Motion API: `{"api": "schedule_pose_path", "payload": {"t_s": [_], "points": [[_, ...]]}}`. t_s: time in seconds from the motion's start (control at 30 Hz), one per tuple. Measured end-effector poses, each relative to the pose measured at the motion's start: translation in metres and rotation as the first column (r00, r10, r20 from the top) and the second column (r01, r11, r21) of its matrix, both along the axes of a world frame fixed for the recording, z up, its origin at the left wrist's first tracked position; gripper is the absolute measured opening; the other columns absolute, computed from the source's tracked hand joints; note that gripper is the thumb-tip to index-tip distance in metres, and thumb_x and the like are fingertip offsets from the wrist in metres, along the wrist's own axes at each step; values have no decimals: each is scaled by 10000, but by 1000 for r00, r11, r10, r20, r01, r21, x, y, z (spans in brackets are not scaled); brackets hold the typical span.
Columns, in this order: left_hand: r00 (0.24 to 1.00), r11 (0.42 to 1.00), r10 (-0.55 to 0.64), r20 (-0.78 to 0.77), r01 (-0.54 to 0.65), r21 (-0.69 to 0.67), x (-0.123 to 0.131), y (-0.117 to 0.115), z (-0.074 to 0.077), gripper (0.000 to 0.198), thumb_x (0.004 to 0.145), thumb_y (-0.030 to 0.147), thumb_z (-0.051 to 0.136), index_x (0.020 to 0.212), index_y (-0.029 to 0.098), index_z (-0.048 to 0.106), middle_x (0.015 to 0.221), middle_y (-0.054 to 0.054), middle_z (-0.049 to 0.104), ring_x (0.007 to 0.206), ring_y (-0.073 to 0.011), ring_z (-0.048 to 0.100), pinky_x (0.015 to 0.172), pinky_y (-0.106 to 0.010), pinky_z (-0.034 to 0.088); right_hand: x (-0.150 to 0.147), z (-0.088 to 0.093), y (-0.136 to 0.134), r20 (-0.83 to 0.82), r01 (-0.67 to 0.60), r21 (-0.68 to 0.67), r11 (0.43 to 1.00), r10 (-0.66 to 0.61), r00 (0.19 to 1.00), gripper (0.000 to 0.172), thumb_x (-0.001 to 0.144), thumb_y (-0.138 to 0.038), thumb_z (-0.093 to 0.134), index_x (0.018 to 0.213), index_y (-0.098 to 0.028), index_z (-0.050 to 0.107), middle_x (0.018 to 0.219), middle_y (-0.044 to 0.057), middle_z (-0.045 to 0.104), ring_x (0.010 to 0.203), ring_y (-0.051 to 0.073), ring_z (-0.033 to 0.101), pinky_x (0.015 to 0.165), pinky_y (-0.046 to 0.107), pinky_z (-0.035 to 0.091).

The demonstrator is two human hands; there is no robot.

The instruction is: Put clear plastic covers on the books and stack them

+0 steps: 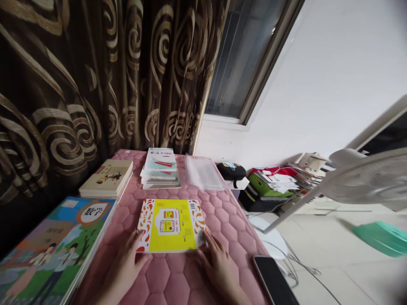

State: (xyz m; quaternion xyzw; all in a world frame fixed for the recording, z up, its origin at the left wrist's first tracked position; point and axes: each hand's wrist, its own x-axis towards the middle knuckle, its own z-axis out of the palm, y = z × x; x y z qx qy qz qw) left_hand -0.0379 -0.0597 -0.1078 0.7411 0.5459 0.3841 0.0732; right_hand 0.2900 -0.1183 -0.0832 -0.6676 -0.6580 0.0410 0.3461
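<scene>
A yellow book (173, 226) with red and orange petal patterns along its sides lies before me, over the pink quilted cover (178, 277). My left hand (132, 254) grips its lower left corner, the thumb by the front edge. At the lower right corner my right hand (218, 260) holds the book, fingers along the side and thumb at the front edge. Whether the book rests fully on the cover or is slightly raised, I cannot tell. Behind it are a stack of white and pale blue booklets (161, 165) and clear plastic sleeves (205, 173).
To the left lie a stack of beige books (108, 178) and a pile of large colourful textbooks (60, 250). A black phone (275, 279) sits at the right edge. Beyond are a black case (231, 171), a fan (365, 178) and cables on the floor. A patterned curtain (127, 76) hangs behind.
</scene>
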Motion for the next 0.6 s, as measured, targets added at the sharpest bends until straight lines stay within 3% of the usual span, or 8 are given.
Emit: {"api": "schedule_pose_path", "payload": {"t_s": [0.13, 0.37, 0.6], "points": [[999, 1000, 28, -21, -28, 1, 5, -2, -2, 453, 823, 283, 567, 1272, 228, 581, 1306, -108, 650, 1208, -280, 616, 1014, -459, 525, -13, -2, -2, 24, 41, 12, 999, -41, 999, 550, 816, -309, 627, 1358, -236, 564, 1245, 116, 679, 1136, 344, 632, 923, 549, 525], [994, 995, 90, -56, -92, -36, 4, -22, -1, 447, 831, 272, 515, 1269, 239, 595, 1315, -91, 653, 1198, -280, 628, 980, -443, 556, -14, 6, -18, 4, 22, 104, 994, -23, 1000, 517, 838, -238, 570, 1353, -287, 572, 1187, 90, 709, 1037, 307, 686, 809, 464, 573], [995, 997, -4, -100, 12, 76, -20, -72, -1, 559, 776, 258, 605, 1325, 357, 580, 1310, -10, 670, 1118, -270, 679, 873, -358, 622, 0, -25, -68, 197, -33, 123, 992, 8, 980, 714, 821, -255, 590, 1491, -384, 381, 1190, 52, 711, 1010, 304, 707, 713, 408, 594]]}}
